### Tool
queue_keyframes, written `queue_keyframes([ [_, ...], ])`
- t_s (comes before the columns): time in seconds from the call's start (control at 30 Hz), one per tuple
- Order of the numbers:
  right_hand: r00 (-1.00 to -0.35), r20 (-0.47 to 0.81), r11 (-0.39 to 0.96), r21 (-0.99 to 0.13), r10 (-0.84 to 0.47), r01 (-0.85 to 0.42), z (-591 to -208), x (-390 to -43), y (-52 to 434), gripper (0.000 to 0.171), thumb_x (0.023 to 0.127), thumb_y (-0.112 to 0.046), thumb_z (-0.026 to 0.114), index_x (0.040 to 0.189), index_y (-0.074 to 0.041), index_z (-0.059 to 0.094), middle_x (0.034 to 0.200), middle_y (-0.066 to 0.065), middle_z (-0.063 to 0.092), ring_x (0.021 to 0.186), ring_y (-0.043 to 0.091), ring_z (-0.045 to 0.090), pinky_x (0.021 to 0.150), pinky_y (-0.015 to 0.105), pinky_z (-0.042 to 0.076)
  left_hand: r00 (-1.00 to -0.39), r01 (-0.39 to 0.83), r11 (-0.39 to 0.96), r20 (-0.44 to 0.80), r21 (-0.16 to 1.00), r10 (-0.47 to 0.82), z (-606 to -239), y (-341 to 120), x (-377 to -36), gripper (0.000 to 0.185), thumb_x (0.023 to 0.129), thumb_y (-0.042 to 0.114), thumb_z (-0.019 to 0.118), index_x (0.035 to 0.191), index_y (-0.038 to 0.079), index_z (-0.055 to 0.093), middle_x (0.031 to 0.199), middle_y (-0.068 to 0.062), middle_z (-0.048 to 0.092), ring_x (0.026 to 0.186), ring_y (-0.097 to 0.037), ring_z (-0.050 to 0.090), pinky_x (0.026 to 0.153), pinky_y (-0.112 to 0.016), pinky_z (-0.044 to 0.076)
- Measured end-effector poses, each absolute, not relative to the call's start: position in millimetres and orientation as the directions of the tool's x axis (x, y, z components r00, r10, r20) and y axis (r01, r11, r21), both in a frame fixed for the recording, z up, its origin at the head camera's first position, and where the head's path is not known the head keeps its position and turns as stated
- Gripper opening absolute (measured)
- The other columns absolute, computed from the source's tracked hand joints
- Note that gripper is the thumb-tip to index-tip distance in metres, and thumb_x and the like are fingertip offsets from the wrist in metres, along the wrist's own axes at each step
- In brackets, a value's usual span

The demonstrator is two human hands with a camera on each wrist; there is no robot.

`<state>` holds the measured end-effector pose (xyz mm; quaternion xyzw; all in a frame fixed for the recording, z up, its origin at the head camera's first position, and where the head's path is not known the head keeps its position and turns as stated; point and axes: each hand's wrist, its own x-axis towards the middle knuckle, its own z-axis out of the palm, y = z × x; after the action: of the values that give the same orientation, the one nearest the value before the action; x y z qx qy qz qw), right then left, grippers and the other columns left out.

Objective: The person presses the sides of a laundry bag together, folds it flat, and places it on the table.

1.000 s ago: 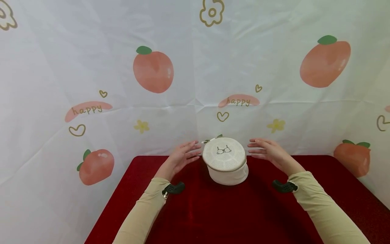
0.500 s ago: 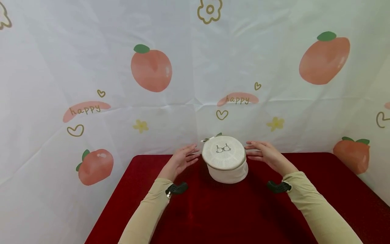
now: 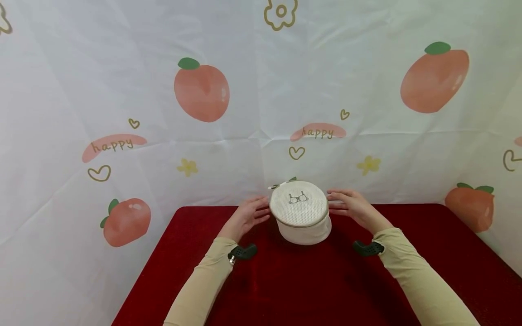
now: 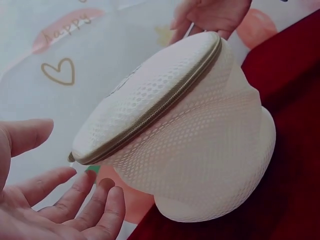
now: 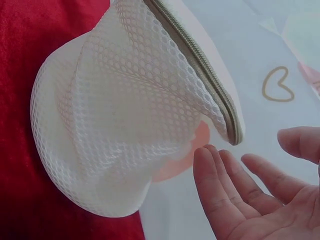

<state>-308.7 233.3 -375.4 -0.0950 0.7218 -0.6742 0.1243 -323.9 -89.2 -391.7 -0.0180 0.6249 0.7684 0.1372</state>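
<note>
A round white mesh laundry bag for bras (image 3: 299,210) stands on the red cloth, its flat top printted with a small bra outline. A zipper (image 4: 160,107) runs round the rim of the top, and the mesh side below it sags in folds. My left hand (image 3: 247,216) is at the bag's left side, fingers extended, with the fingertips right by the rim. On the opposite side my right hand (image 3: 355,208) has its fingers spread beside the rim. In both wrist views the palms face the bag and the thumbs stand apart from the fingers.
The bag is near the back edge of a table covered in red velvet cloth (image 3: 302,285). Behind it hangs a white backdrop (image 3: 244,68) printed with peaches, hearts and the word happy. A black wrist strap (image 3: 244,251) shows at the left cuff, another (image 3: 368,248) at the right.
Both hands have come inward toward the bag, the left moving right and the right moving left. The bag has stayed in place, and the head view has shifted slightly.
</note>
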Motion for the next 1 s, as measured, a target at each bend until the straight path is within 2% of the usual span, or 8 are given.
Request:
queue_keyframes([
  [0.23,-0.954,-0.055,0.083,-0.996,-0.293,0.032,-379.0,-313.2,228.5,0.056,0.103,-0.023,0.047,0.145,0.009,0.028,0.140,0.028,0.037,0.100,0.015,0.063,0.101,0.047,0.040,-0.956,-0.251,-0.184,-0.213,0.951,0.200,-393.3,-86.2,-326.3,0.038,0.097,0.015,0.058,0.131,-0.001,0.052,0.114,-0.012,0.062,0.100,-0.025,0.061,0.095,-0.045,0.047],
  [0.47,-0.954,-0.053,0.100,-0.995,-0.295,0.024,-378.1,-316.3,225.0,0.056,0.103,-0.023,0.047,0.144,0.010,0.028,0.142,0.028,0.036,0.099,0.012,0.062,0.092,0.034,0.049,-0.956,-0.248,-0.204,-0.205,0.947,0.212,-395.6,-82.9,-327.5,0.035,0.096,0.013,0.059,0.128,-0.003,0.055,0.109,-0.010,0.063,0.099,-0.023,0.062,0.093,-0.044,0.048],
  [0.8,-0.958,-0.058,0.090,-0.995,-0.280,0.034,-379.0,-319.9,220.1,0.051,0.102,-0.014,0.048,0.144,0.009,0.030,0.136,0.026,0.042,0.095,0.011,0.062,0.086,0.030,0.052,-0.953,-0.246,-0.196,-0.200,0.949,0.226,-396.5,-80.6,-327.7,0.041,0.095,0.007,0.059,0.133,-0.005,0.050,0.114,-0.013,0.061,0.098,-0.022,0.061,0.094,-0.045,0.047],
  [1.0,-0.958,-0.073,0.109,-0.993,-0.276,0.045,-378.7,-319.1,219.1,0.053,0.102,-0.014,0.048,0.145,0.009,0.028,0.138,0.029,0.039,0.098,0.012,0.061,0.086,0.029,0.051,-0.951,-0.249,-0.183,-0.205,0.951,0.230,-397.7,-78.1,-328.8,0.041,0.094,0.005,0.061,0.132,-0.006,0.050,0.112,-0.014,0.061,0.093,-0.021,0.063,0.092,-0.046,0.049],
])
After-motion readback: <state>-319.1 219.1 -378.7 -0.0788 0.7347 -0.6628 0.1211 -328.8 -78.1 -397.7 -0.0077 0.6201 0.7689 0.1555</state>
